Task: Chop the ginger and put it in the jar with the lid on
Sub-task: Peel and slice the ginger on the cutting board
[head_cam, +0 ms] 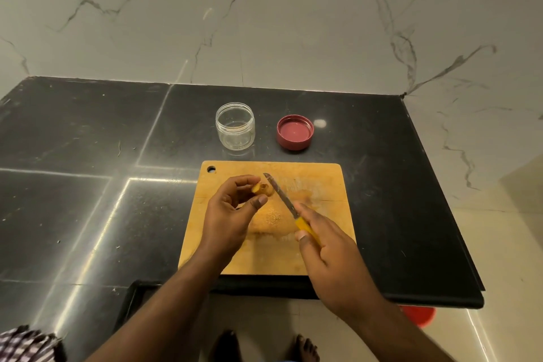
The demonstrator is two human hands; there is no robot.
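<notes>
1. Left hand (232,211): raised just above the board's left-centre; thumb and curled fingers pinch a small ginger piece (262,189). Other fingers curl loosely behind it.
2. Ginger piece: yellow-brown, sits at the fingertips, just left of the knife blade; whether blade and ginger touch cannot be told.
3. Right hand (329,253): grips the knife (289,209) by its yellow handle; fingers wrapped round the handle, thumb along its near side, index finger laid fwd toward the blade base.
4. Knife: narrow blade slants up-left from the handle; tip ends near the far-centre of the board, beside the ginger.
5. Wooden cutting board (323,179): rectangular, hanging hole at far-left corner; lies at the near edge of the counter. Surface stained yellow, w/ fine ginger bits (273,218) scattered at centre, between the two hands.
6. Clear jar (235,126): upright, open-topped, looks empty; stands on the counter just beyond the board's far edge, left of centre.
7. Red lid (294,132): lies inner side up, right of the jar, apart from it.
8. Black stone counter (88,141): glossy, meets a white marble-pattern wall (264,23) at the far side.
9. Near edge: bare feet (304,347) on a pale floor; red object (420,316) partly hidden under the counter's right end; checked cloth (23,344) at near-left corner.
</notes>
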